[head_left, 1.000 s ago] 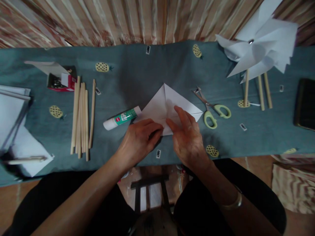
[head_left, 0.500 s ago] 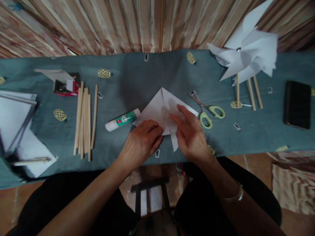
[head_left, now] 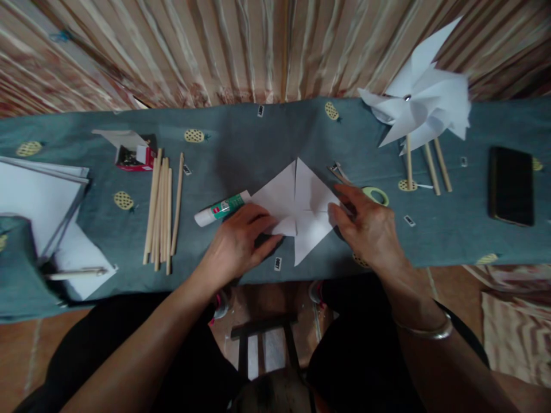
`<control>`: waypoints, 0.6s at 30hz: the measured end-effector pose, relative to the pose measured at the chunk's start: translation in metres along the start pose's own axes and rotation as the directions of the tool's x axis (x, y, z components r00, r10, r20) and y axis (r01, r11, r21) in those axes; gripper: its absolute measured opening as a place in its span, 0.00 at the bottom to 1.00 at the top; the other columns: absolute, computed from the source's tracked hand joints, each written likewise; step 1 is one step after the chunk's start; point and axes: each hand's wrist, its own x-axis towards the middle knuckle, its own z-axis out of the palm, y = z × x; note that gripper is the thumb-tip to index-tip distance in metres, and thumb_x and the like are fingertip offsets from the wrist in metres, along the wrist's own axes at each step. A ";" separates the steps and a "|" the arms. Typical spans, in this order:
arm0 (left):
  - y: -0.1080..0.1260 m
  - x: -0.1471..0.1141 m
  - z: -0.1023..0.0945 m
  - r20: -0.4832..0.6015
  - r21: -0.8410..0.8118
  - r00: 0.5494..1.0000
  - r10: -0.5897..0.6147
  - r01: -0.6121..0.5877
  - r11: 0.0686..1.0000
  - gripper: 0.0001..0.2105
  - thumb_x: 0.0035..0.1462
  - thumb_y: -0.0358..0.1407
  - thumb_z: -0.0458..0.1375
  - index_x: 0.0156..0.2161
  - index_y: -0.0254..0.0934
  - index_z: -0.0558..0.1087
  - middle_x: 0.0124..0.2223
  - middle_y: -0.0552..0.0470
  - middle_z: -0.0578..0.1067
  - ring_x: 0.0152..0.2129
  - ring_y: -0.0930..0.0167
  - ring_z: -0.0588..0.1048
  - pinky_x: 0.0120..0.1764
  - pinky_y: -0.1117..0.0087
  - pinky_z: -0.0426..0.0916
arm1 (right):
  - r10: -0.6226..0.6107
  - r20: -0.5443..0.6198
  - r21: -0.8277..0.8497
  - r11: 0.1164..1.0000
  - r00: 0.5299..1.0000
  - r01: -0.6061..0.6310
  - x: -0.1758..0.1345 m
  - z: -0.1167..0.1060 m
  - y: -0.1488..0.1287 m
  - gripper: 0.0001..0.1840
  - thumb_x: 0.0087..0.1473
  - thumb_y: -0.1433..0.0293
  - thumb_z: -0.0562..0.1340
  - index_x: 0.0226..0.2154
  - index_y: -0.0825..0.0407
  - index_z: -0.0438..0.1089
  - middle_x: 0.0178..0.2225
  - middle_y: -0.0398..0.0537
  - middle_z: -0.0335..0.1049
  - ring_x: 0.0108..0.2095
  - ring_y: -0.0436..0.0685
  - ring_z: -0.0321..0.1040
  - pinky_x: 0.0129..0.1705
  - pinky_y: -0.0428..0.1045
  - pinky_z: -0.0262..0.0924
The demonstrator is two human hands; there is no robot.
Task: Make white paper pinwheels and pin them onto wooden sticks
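Observation:
A white paper square [head_left: 316, 189], slit inward from its corners, lies on the cloth in front of me, turned like a diamond. My left hand [head_left: 241, 238] has curled fingers on its left side, with the thumb by the lower left edge. The right corner is between the thumb and fingers of my right hand [head_left: 365, 223]. Just left of the paper lies a glue stick [head_left: 226, 207] with a green label. Scissors [head_left: 376, 195] with light green handles lie partly hidden behind my right hand.
Wooden sticks [head_left: 161, 215] lie left beside a small red open box [head_left: 136, 158]. White paper sheets [head_left: 38, 192] and a pen [head_left: 77, 273] are at far left. Paper pinwheels [head_left: 424, 97] on sticks lie at back right, near a dark phone [head_left: 511, 185].
My right hand has moved from the paper's middle to its right corner. The lower right flap now lies spread flat. My left hand stays at the left side.

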 end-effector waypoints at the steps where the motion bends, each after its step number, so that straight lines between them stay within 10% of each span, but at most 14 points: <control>1: -0.003 -0.001 -0.003 -0.018 -0.007 1.000 -0.016 0.016 1.000 0.11 0.61 0.39 0.57 0.43 0.33 0.75 0.43 0.44 0.75 0.41 0.65 0.75 0.44 0.62 0.73 | 0.019 0.008 0.003 1.000 1.000 -0.019 -0.001 -0.002 0.001 0.19 0.56 0.63 0.61 0.50 0.48 0.72 0.35 0.48 0.79 0.34 0.61 0.76 0.40 0.56 0.70; 11: -0.040 -0.002 -0.029 -0.224 0.108 0.964 -0.140 0.167 0.980 0.11 0.64 0.39 0.54 0.44 0.36 0.76 0.44 0.45 0.76 0.43 0.64 0.75 0.48 0.60 0.73 | 0.176 0.293 0.042 0.980 0.940 -0.196 -0.015 -0.014 -0.014 0.20 0.54 0.62 0.62 0.48 0.53 0.73 0.28 0.46 0.78 0.23 0.55 0.73 0.27 0.50 0.67; 18: 0.012 -0.011 -0.014 -0.101 0.068 0.989 0.106 -0.100 0.993 0.14 0.61 0.41 0.58 0.48 0.34 0.71 0.44 0.43 0.75 0.41 0.63 0.74 0.42 0.58 0.75 | 0.094 0.221 -0.176 0.983 0.971 -0.055 -0.019 -0.021 -0.017 0.17 0.56 0.61 0.62 0.46 0.52 0.74 0.28 0.48 0.79 0.29 0.60 0.76 0.30 0.51 0.67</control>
